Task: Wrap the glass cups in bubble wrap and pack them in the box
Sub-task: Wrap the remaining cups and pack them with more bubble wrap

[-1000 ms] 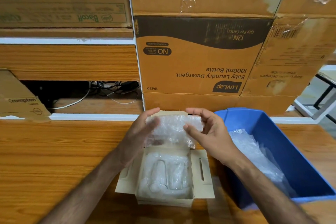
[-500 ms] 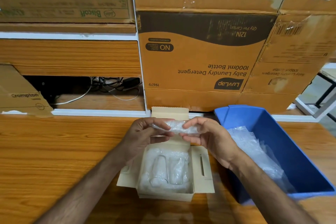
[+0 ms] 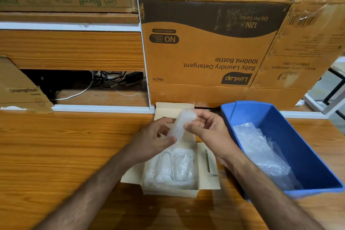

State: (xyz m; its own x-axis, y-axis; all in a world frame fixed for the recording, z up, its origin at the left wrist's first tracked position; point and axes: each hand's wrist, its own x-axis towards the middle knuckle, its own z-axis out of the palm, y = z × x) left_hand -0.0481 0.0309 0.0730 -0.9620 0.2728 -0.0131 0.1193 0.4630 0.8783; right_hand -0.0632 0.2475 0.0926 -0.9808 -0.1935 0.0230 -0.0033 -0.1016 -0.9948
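Hands (image 3: 183, 132) w/ bubble wrap (image 3: 182, 124) over box (image 3: 209, 166)

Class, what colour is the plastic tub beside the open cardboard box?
Blue; the tub shows clearly in the head view.

1 head-worn wide-angle camera looks forward and down from close above the wooden table (image 3: 56, 155), both forearms reaching in from the bottom edge. It faces stacked cartons (image 3: 205, 52) at the table's far side; straight edges bow toward the frame borders.
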